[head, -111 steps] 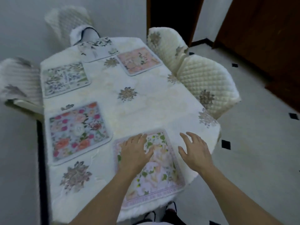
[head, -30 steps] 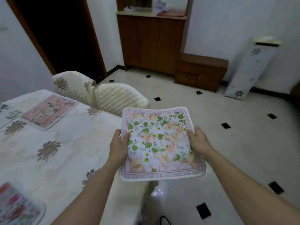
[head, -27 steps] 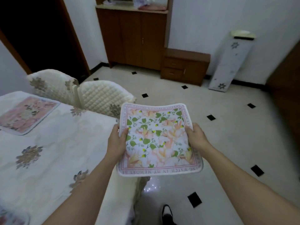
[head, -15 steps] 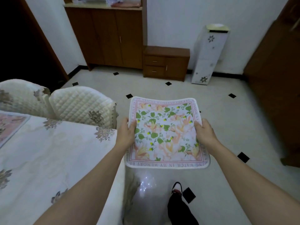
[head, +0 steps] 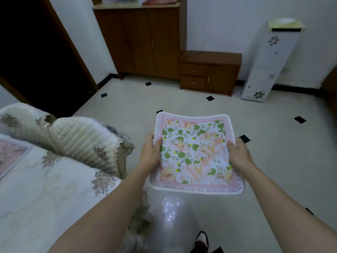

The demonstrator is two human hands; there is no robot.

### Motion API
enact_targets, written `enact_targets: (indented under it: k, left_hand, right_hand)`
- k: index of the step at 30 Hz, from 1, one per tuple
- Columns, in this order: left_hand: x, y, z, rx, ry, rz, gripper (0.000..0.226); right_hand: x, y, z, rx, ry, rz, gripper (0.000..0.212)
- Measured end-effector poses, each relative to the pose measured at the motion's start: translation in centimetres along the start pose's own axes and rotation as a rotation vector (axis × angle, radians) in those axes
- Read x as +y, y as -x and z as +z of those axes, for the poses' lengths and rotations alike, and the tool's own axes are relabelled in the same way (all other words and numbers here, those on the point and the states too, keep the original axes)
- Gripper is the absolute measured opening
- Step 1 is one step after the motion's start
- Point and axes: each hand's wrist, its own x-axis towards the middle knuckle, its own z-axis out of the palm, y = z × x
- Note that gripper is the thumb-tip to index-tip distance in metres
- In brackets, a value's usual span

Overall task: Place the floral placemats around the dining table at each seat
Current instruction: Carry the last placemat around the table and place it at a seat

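Hands, left (head: 152, 152) and right (head: 238, 154), grip closed on placemat (head: 196, 154) over tiled floor (head: 273, 161), beside table (head: 45, 189).

**One head-worn view, angled down and forward**

A single wide-angle camera looks from head height over both forearms, close above the worktop (head: 45, 189) corner at left, facing across the tiled floor (head: 273, 161) toward the far wall's cabinet (head: 145, 42).
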Motion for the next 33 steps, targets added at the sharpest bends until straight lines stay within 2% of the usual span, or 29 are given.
enact_targets:
  k: [8, 16, 24, 33]
  left_hand:
    - [2.3, -7.1, 1.9, 0.109, -0.014, -0.041, 0.013]
    - [1.0, -15.7, 0.9, 0.194, 0.024, -0.076, 0.018]
    - [1.0, -28.1, -2.5, 0.279, 0.071, -0.089, 0.013]
    - [0.0, -41.7, -10.6, 0.350, 0.135, -0.158, 0.012]
  right_hand:
    - [-3.2, -10.2, 1.1, -0.108, 0.038, -0.036, 0.022]
    - [-7.8, -18.7, 5.6, -0.195, 0.091, -0.074, 0.024]
    - [-15.2, -29.5, 13.8, -0.230, 0.126, -0.130, 0.024]
    - [-25.9, -39.1, 25.7, -0.327, 0.178, -0.184, 0.023]
